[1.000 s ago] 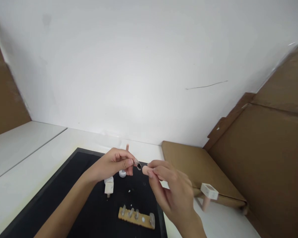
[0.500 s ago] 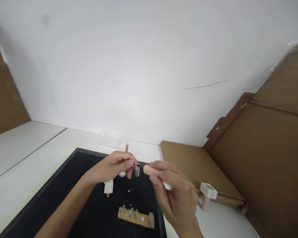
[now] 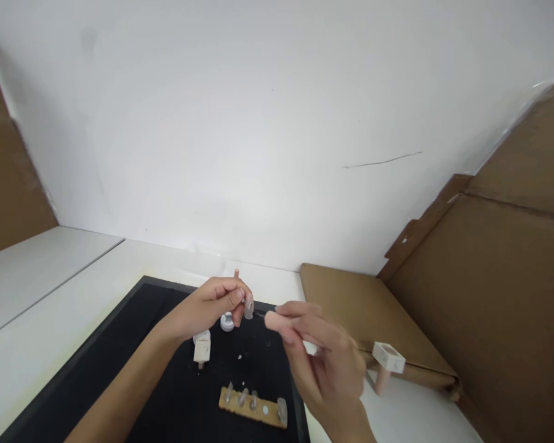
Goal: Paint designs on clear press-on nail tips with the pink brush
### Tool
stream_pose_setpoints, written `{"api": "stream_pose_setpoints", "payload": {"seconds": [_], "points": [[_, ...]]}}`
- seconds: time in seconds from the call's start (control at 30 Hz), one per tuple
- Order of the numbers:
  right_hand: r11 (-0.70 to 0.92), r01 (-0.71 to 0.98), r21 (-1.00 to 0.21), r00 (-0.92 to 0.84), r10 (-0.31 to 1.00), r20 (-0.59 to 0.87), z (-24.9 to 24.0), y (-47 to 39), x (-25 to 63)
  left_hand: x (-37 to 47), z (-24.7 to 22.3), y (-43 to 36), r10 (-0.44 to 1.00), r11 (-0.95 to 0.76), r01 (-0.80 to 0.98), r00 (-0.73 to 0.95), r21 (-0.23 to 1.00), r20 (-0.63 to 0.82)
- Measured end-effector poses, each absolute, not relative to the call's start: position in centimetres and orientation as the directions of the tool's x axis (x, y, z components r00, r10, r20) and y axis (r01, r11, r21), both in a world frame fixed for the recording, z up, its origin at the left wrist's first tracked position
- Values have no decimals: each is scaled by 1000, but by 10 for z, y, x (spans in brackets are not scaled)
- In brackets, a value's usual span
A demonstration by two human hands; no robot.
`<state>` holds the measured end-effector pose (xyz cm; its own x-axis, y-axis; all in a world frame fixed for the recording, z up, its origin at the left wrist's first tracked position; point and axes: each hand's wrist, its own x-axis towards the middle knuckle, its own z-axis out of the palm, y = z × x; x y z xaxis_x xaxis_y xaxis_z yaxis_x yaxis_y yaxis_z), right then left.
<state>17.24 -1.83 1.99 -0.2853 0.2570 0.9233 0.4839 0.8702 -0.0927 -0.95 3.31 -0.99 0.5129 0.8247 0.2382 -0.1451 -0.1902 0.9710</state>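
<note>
My left hand (image 3: 219, 303) is closed, pinching a clear false nail tip (image 3: 248, 309) between thumb and fingers. My right hand (image 3: 323, 347) grips the pale pink handle of a nail polish brush (image 3: 277, 321). Its dark bristle end points left, a little to the right of the nail tip; whether they touch I cannot tell. Below, a tan display strip (image 3: 253, 407) carries several clear nail tips standing up and a white dot. A small round white-lidded jar (image 3: 227, 322) sits partly behind my left fingers.
A black mat (image 3: 180, 394) covers the white table. On it lies a white block-shaped bottle (image 3: 202, 351). To the right stands a white square-topped thing with a pink stem (image 3: 388, 358), beside a flat cardboard box (image 3: 364, 307). A pink stick end (image 3: 236, 273) shows behind my left hand.
The nail tip has shifted left and slightly up with my left fingers. A gap now shows between it and the brush handle, and more of the jar is visible.
</note>
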Motion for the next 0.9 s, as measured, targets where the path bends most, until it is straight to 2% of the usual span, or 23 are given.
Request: {"api": "stream_pose_setpoints", "payload": {"seconds": [0.17, 0.4, 0.63, 0.73, 0.9], "points": [[858, 501, -115, -179, 232, 956, 11, -15, 170, -8, -13, 33, 810, -163, -138, 547, 977, 213], [870, 486, -86, -290, 253, 923, 19, -16, 167, -2, -7, 29, 838, -146, -164, 504, 976, 210], [885, 451, -117, -341, 293, 893, 21, -19, 168, 1, -4, 29, 859, -107, -187, 477, 976, 186], [880, 437, -186, -283, 331, 900, 19, -20, 168, -1, -5, 30, 862, -90, -201, 475, 975, 177], [811, 419, -409, -18, 457, 889, 12, -22, 166, -9, -10, 32, 871, -34, -217, 473, 976, 135]]}}
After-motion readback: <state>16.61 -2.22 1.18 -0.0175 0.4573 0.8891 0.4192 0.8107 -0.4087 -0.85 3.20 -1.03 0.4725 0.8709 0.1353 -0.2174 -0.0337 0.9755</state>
